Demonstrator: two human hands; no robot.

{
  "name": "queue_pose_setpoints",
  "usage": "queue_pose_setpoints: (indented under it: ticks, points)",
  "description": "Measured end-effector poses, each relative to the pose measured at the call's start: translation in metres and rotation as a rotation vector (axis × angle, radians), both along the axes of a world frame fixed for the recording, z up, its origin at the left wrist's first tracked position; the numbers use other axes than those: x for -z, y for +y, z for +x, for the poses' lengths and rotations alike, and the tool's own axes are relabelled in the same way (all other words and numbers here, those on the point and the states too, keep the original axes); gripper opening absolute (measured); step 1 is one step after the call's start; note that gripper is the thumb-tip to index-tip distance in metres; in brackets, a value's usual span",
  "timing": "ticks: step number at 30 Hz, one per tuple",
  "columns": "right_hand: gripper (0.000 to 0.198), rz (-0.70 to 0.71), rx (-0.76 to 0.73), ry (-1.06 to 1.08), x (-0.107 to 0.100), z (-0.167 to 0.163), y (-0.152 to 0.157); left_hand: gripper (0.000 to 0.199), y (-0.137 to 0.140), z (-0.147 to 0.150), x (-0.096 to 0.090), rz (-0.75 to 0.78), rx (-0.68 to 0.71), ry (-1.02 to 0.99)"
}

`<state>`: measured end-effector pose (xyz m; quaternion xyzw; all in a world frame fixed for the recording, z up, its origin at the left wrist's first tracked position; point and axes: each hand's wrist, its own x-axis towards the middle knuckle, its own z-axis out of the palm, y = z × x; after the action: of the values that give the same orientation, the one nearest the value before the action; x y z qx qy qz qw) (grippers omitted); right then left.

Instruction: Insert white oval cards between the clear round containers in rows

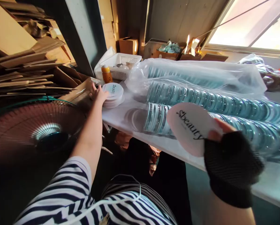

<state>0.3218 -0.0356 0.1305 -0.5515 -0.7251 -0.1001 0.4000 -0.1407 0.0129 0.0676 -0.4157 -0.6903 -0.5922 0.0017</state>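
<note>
Round white "beauty" card [189,128] is pinched by the black-gloved right hand [232,164]; bare left hand [98,93], grip unclear, touches the left white-disc stack [113,95], which nudging could topple.

- White disc [189,129]: thin and round, printed with dark "beauty" lettering, raised at a tilt above the table [136,120], its edge held by the right hand [229,153].
- Disc stack [112,96]: white, round pieces lying flat near the table's left end, "beauty" print uppermost, edges slightly uneven.
</note>
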Motion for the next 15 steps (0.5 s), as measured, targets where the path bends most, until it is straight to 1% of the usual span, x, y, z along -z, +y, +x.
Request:
queue_pose_setpoints:
  ticks: [1,2,3,5,7,8,9,10,11,13,15]
  points:
    - [0.040,-0.007,-0.040,-0.044,0.003,-0.006,-0.009,0.049,0.001,0.013,0.000,0.026,-0.008,0.018]
    - [0.039,-0.007,-0.086,-0.088,0.006,-0.012,-0.016,0.051,0.004,0.030,-0.001,0.074,0.033,0.040]
    - [0.038,-0.013,-0.137,-0.132,0.010,-0.018,-0.021,0.051,0.009,0.050,-0.002,0.127,0.122,0.071]
    - [0.038,-0.039,-0.185,-0.198,0.017,-0.031,-0.025,0.044,0.022,0.096,-0.002,0.185,0.453,0.077]
    - [0.039,-0.083,-0.149,-0.232,0.023,-0.045,-0.021,0.043,0.035,0.140,0.006,0.133,0.786,0.037]
    - [0.040,-0.105,-0.117,-0.236,0.025,-0.053,-0.016,0.041,0.042,0.159,0.013,0.109,0.887,-0.006]
    - [0.040,-0.132,-0.088,-0.238,0.027,-0.061,-0.009,0.037,0.047,0.175,0.021,0.107,0.920,-0.060]
    - [0.040,-0.167,-0.069,-0.239,0.029,-0.070,-0.001,0.033,0.051,0.188,0.029,0.129,0.903,-0.121]
    - [0.039,-0.209,-0.066,-0.240,0.031,-0.080,0.007,0.030,0.055,0.198,0.037,0.167,0.851,-0.182]
    - [0.037,-0.307,-0.089,-0.243,0.036,-0.097,0.025,0.028,0.059,0.209,0.048,0.248,0.741,-0.278]
    - [0.035,-0.394,-0.129,-0.240,0.040,-0.109,0.039,0.029,0.061,0.212,0.053,0.284,0.714,-0.330]
